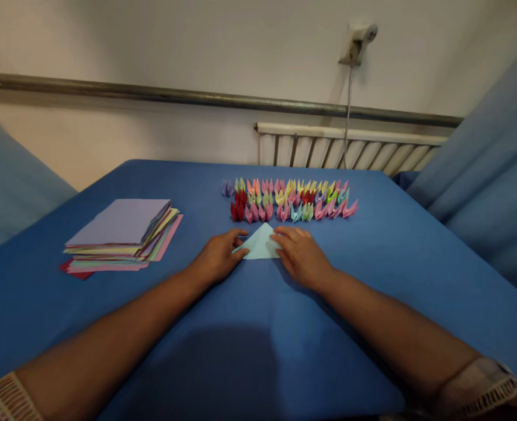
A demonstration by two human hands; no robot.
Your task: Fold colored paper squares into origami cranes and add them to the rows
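Note:
A light blue-green sheet of origami paper (262, 244), folded into a triangle, lies on the blue-covered table with its point away from me. At its left corner, my left hand (219, 252) grips the paper, the thumb on the edge and the fingers curled beside it. On the opposite side, my right hand (302, 254) holds the right corner, its fingers covering that part of the triangle. Just beyond the point stand rows of small folded paper cranes (284, 202) in pink, red, yellow, green, blue and purple.
To the left sits a stack of coloured paper squares (120, 225), lilac on top. Behind the blue table (354, 356) are a wall with a metal rail (197, 98), a white radiator (350, 133) and a socket (358, 44) with a hanging cord. Blue curtains (495, 140) flank both sides.

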